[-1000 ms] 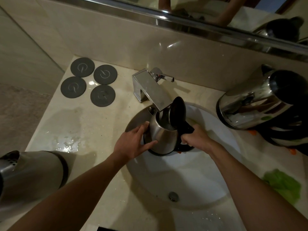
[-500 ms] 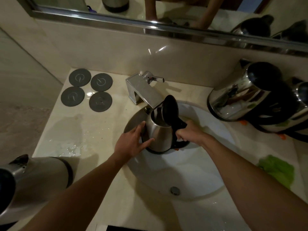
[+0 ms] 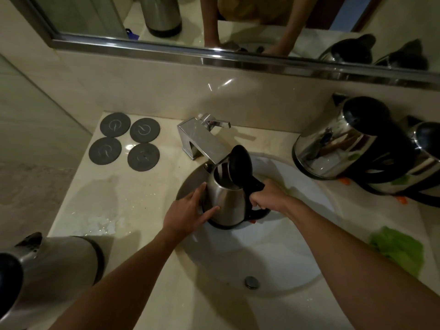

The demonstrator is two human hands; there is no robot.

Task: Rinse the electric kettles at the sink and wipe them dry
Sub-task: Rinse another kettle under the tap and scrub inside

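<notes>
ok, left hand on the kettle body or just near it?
Touching. In the head view, the left hand lies against the kettle body, straight fingers and thumb on the steel with no gap, while the right hand grips the handle.

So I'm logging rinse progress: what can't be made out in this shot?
- Water flow: the head view shows no clear stream between the tap and the kettle; the raised lid shades the opening.
- Water level in the kettle: interior too dark.
- Right hand: its fingers wrap the handle, hiding it.
- Left kettle: cut off by the frame edge.
- Far-right kettle: cut off by the right edge.
</notes>
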